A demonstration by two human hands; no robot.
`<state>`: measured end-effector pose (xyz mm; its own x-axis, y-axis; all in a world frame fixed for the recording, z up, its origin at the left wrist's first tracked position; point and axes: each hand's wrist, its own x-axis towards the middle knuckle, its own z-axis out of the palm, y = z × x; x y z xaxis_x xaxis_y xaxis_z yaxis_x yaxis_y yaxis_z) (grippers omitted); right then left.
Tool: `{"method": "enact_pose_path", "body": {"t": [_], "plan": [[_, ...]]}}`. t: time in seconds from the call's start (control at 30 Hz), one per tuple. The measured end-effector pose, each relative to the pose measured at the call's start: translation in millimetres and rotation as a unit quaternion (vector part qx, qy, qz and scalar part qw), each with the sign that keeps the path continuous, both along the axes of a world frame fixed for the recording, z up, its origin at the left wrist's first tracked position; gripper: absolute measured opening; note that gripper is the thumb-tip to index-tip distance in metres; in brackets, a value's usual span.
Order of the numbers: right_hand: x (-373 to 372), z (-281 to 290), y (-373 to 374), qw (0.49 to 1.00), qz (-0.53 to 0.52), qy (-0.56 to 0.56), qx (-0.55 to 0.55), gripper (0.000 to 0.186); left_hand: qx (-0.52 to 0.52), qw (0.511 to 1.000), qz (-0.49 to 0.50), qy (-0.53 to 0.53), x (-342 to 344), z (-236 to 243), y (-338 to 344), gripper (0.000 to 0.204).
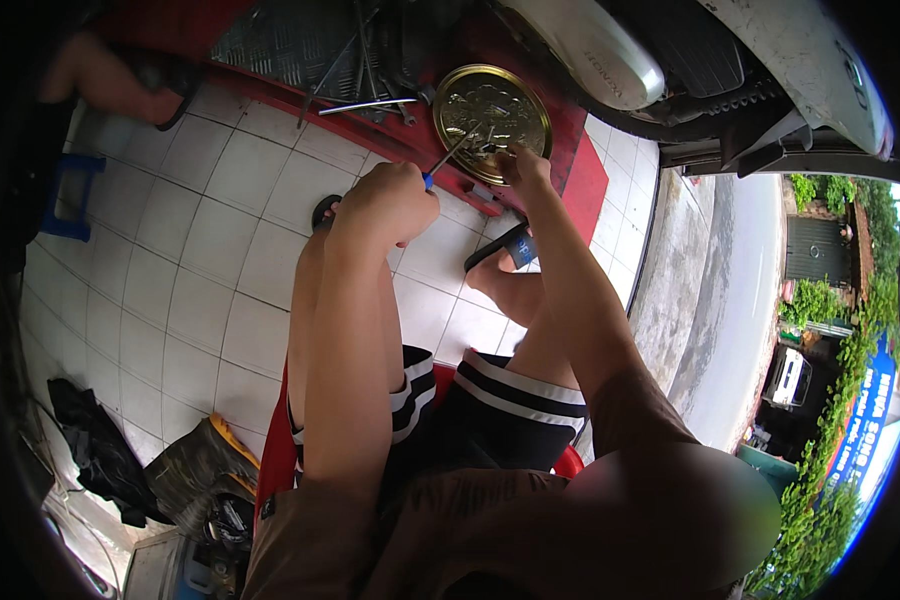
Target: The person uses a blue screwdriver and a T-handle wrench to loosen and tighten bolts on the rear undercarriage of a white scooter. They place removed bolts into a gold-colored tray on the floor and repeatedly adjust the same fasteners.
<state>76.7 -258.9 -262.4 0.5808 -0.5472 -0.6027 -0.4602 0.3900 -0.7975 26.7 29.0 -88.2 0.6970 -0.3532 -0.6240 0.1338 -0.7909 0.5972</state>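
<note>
My left hand [395, 200] is wrapped round a screwdriver [429, 181] with a blue handle. Its thin shaft slants up to the right, and the tip reaches over a round gold-coloured tray [545, 125]. Small metal parts [490, 133] lie in the tray; their exact kind is too small to tell. Over the tray's near right side, my right hand [523, 165] has its fingers drawn together among these parts. Whatever is between those fingertips I cannot make out.
The tray rests on a red platform [590, 185] with wrenches [405, 112] and a metal rod [365, 105] to its left. A motorbike [610, 55] stands beyond. Another person's leg [120, 85] and a blue stool [75, 198] are far left; a black bag [100, 455] lies lower left.
</note>
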Motion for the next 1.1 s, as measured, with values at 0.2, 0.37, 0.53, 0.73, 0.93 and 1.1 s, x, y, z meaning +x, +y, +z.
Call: {"method": "enact_pose_path", "body": {"t": [0.2,0.37,0.53,0.73,0.93,1.1], "plan": [[-17,77,67,0.964,0.247,-0.091,0.022,0.033,-0.13,0.955,0.119,-0.238,-1,-23,-12,0.03],[-26,145,117,0.897,0.336,-0.288,0.023,0.047,-0.245,0.932,0.186,-0.191,-2,2,-11,0.031],[-16,185,145,0.882,0.343,-0.323,-0.025,0.037,-0.312,0.893,0.222,-0.235,1,5,-14,0.031],[-39,202,137,0.904,0.33,-0.265,-0.053,0.036,-0.426,0.866,0.137,-0.222,2,1,-30,0.038],[-103,182,63,0.889,0.26,-0.25,-0.282,0.044,-0.417,0.899,-0.062,-0.12,-16,-7,-73,0.039],[-134,208,0,0.898,0.141,-0.274,-0.313,0.05,-0.429,0.879,-0.095,-0.186,-44,-15,-119,0.012]]}}
